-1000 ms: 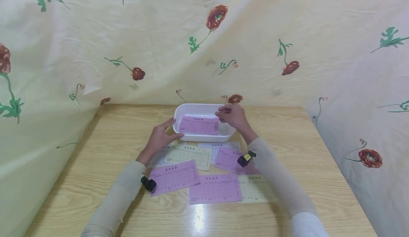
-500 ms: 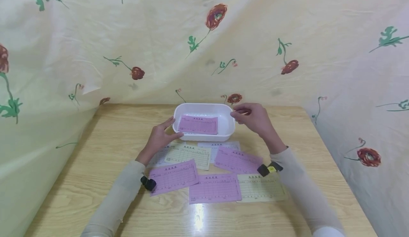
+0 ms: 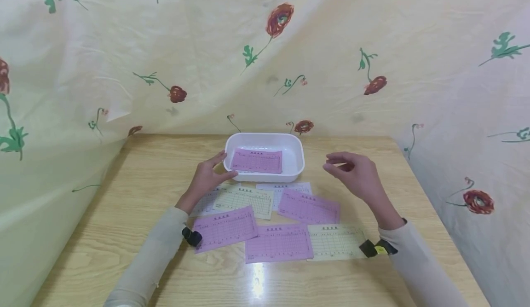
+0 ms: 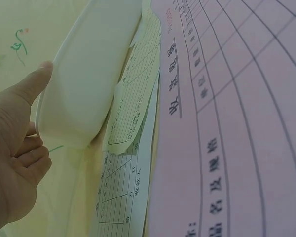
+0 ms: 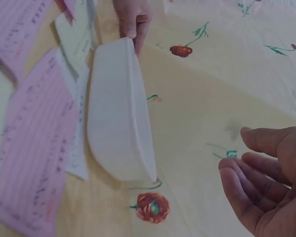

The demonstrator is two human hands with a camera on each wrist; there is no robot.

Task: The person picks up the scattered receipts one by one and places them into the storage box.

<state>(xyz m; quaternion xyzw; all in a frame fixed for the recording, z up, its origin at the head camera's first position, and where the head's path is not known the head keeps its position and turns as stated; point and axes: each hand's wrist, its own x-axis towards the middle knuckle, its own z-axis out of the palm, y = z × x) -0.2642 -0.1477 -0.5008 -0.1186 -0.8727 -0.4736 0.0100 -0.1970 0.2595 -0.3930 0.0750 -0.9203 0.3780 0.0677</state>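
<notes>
A white paper slip (image 3: pixel 201 207) at the left lies partly under a cream, line-ruled paper slip (image 3: pixel 244 201). A second white slip (image 3: pixel 283 187), nearer the right, is overlapped by a pinkish-purple ruled slip (image 3: pixel 310 207). The right wrist camera (image 3: pixel 374 248) obscures the right edge of another cream slip (image 3: pixel 337 242). Printing is too small to read in the head view; the left wrist view cuts off the large pink slip in its foreground.

The shallow, white, glossy tray (image 3: pixel 293 159) has rounded corners and stands upright at the rear of the wood-grain table (image 3: pixel 215 279). A rectangular pink slip (image 3: pixel 257 161) lies face up inside, left of centre.

The left hand (image 3: pixel 205 178) grasps the tray's left end between thumb and fingers. The right hand (image 3: pixel 354 173) is released, fingers loosely curved, right of the tray and clear of it.
</notes>
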